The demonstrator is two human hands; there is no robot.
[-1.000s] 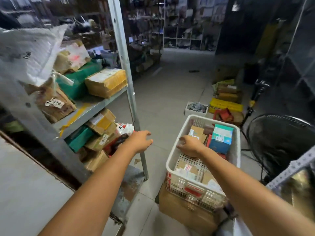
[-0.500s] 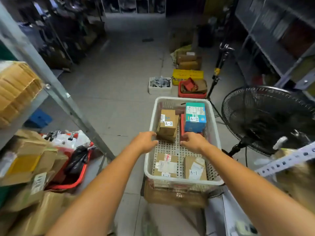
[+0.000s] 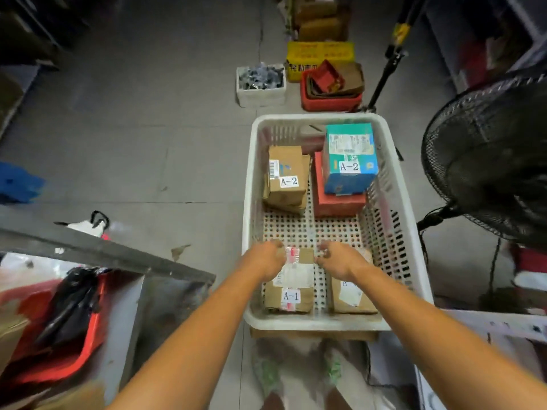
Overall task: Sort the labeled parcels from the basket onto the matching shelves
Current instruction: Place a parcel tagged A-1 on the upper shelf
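A white plastic basket (image 3: pixel 250 202) stands on a cardboard box on the floor in front of me. At its near end lies a brown parcel labelled A-1 (image 3: pixel 291 291), with a second brown parcel (image 3: pixel 352 297) to its right. My left hand (image 3: pixel 266 261) grips the A-1 parcel's far left corner. My right hand (image 3: pixel 339 260) curls its fingers on the far right corner. At the far end sit a brown box labelled A-2 (image 3: pixel 285 176) and a teal-and-blue box labelled A-2 (image 3: pixel 349 155), which rests on a red box (image 3: pixel 334 202).
A metal shelf beam (image 3: pixel 103 253) crosses the lower left, with a red bin (image 3: pixel 85 335) and a black bag under it. A black floor fan (image 3: pixel 488 155) stands close on the right. Beyond the basket are a white foam box (image 3: pixel 260 84), a red crate (image 3: pixel 331 93) and a yellow crate (image 3: pixel 319 53).
My view has swung from the left shelf down onto the basket. Both hands have come back from the basket's middle to the near end and closed on the A-1 parcel.
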